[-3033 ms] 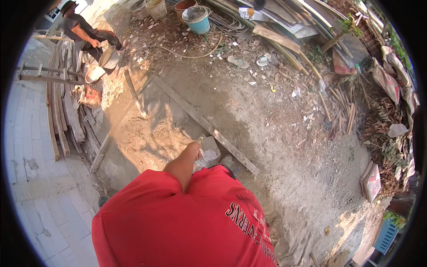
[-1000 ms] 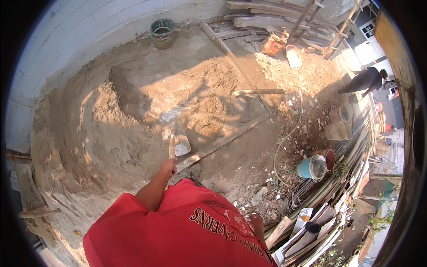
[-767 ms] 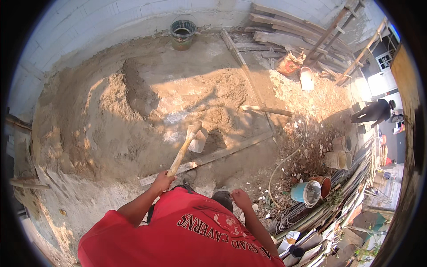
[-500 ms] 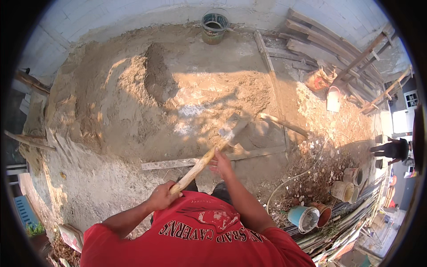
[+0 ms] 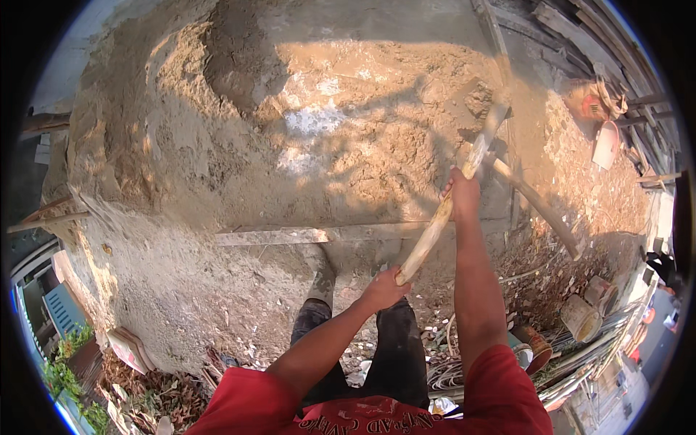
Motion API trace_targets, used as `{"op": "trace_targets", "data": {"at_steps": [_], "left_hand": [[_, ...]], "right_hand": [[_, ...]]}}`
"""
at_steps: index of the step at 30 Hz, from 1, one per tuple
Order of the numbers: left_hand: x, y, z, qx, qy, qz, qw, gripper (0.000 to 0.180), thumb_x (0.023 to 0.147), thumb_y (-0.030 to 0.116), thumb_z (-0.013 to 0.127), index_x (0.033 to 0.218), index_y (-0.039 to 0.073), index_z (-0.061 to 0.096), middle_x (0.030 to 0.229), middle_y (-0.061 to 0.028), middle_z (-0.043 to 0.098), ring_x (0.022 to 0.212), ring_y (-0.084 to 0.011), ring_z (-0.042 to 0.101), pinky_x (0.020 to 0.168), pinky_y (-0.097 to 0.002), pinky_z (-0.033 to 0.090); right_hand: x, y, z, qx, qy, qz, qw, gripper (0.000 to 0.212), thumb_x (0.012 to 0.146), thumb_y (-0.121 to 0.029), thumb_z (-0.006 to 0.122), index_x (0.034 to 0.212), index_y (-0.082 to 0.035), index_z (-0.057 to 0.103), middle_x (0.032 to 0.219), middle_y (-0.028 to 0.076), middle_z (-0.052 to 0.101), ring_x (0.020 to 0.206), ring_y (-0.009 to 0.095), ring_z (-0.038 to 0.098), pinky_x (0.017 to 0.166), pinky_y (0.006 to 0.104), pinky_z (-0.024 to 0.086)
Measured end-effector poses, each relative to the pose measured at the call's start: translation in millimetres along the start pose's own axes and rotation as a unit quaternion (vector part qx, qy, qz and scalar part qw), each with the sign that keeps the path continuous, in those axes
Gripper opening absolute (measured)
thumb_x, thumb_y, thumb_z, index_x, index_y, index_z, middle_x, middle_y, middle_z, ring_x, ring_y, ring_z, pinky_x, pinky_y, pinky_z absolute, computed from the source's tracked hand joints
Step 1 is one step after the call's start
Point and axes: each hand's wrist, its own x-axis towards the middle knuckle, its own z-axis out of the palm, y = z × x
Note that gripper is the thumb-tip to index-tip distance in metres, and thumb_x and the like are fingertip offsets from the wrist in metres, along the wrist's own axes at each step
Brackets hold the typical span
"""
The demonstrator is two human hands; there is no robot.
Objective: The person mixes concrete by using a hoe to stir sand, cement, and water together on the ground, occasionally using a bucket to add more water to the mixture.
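Both of my hands are wrapped round the pale wooden handle of a hoe [image 5: 429, 235]. My left hand [image 5: 386, 290] grips the near end, in front of my legs. Farther up the handle, my right hand [image 5: 464, 194] is closed round it. The hoe's head end reaches to the right side of a wet, sandy mortar mix [image 5: 384, 145], where mortar partly hides its blade. A second wooden handle [image 5: 540, 199] lies slanted beside it, one end in the mix and the other on the ground at the right.
A board [image 5: 290, 235] edges the mix at the near side, another [image 5: 493, 32] at the right. A heap of sand [image 5: 167, 145] rises at the left. Farther right are a torn sack [image 5: 589, 100], a pale container [image 5: 605, 145], buckets [image 5: 582, 317] and stacked planks [image 5: 580, 36].
Both hands have swung the hoe rightward, its head now by the right-hand board. My arms stretch farther out. The view has tipped down, so the dark bucket at the back is out of sight.
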Motion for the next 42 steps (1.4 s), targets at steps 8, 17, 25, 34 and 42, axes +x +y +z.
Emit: {"op": "trace_targets", "data": {"at_steps": [8,17,25,34,42], "left_hand": [[21,-138,-8,0.011,0.027,-0.129,0.991,0.041,0.08,0.025,0.071,0.11,-0.001,0.063,0.09,-0.0273,0.068,0.088,-0.0425,0.069,0.077,-0.0472,0.053],[-45,-160,7,0.107,0.061,-0.06,0.991,0.035,0.083,0.027,0.071,0.111,0.008,0.061,0.087,-0.0255,0.068,0.087,-0.0462,0.066,0.075,-0.0531,0.053],[132,-32,-12,-0.039,0.017,-0.018,0.999,0.038,0.083,0.023,0.068,0.117,0.007,0.061,0.082,-0.0197,0.07,0.073,-0.0344,0.071,0.066,-0.0461,0.057],[-22,-167,-14,0.137,0.016,-0.075,0.988,0.054,0.081,0.037,0.071,0.131,0.023,0.057,0.108,-0.0165,0.07,0.103,-0.044,0.066,0.086,-0.0552,0.053],[-169,-103,-131,0.013,0.03,0.246,0.969,0.088,0.081,0.057,0.076,0.147,0.008,0.044,0.143,-0.0235,0.049,0.138,-0.0389,0.043,0.113,-0.048,0.036]], "right_hand": [[42,228,23,-0.024,0.023,0.162,0.986,0.013,0.086,-0.014,0.062,0.083,-0.003,0.056,0.063,0.004,0.051,0.049,0.016,0.051,0.046,0.0338,0.046],[-70,165,20,0.039,0.052,0.147,0.987,0.024,0.09,-0.015,0.067,0.104,-0.006,0.049,0.069,0.002,0.049,0.046,0.014,0.049,0.042,0.0321,0.044],[145,77,32,-0.098,0.005,0.027,0.995,0.028,0.091,-0.021,0.067,0.074,-0.005,0.052,0.06,0.004,0.05,0.048,0.016,0.05,0.044,0.033,0.044],[-50,148,42,0.007,0.057,0.157,0.986,0.026,0.089,-0.013,0.066,0.108,-0.012,0.048,0.062,0.001,0.045,0.046,0.015,0.046,0.042,0.0347,0.04],[-163,5,1,-0.032,0.046,0.012,0.998,0.019,0.09,-0.013,0.066,0.099,-0.01,0.05,0.063,0.001,0.046,0.045,0.015,0.047,0.039,0.0328,0.042]]}}
